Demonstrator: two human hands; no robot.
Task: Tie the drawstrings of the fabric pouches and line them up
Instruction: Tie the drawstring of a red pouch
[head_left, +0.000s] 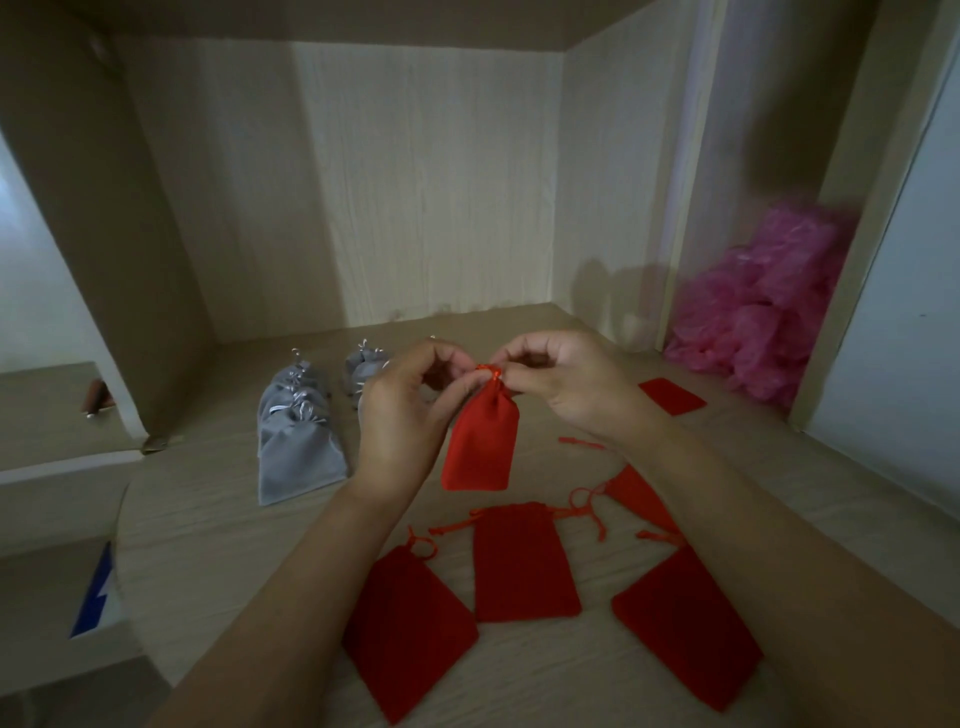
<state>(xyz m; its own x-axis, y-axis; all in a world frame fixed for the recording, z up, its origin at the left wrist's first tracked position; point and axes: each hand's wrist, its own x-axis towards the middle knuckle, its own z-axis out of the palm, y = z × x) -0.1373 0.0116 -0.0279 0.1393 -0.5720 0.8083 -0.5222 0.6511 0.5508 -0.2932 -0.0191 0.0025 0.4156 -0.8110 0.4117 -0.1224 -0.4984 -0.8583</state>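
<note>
Above the pale wood-grain shelf board (208, 519), between my two hands, a small red fabric pouch (480, 447) hangs with its mouth gathered tight and its body slightly tilted. My left hand (405, 410) has thumb and fingertips closed in a pinch on the red drawstring (488, 370) at the pouch's neck, the other fingers curled behind. My right hand (566, 384) meets it from the other side, thumb and forefinger pinching the same cord right at the gathered top, so the two sets of fingertips nearly touch. Whether the pouch's lower edge rests on the board or hangs just clear of it, I cannot tell.

Beyond my left hand, grey fabric pouches (298, 441) with silvery cords lie overlapping in a line running away from me. A second small grey group (363, 371) sits just beside them, partly hidden by my fingers.

Nearer me, three flat red pouches lie on the board with loose cords: one beside my left forearm (408, 629), one in the middle (522, 561), one under my right forearm (685, 623). A fourth red pouch (641, 496) is mostly hidden by that forearm, and a flat red rectangle (672, 396) lies beyond my right hand. A short loose red cord (582, 442) lies near my right wrist.

Past the upright panel on my right, a heap of crumpled pink plastic (763, 312) is piled.
</note>
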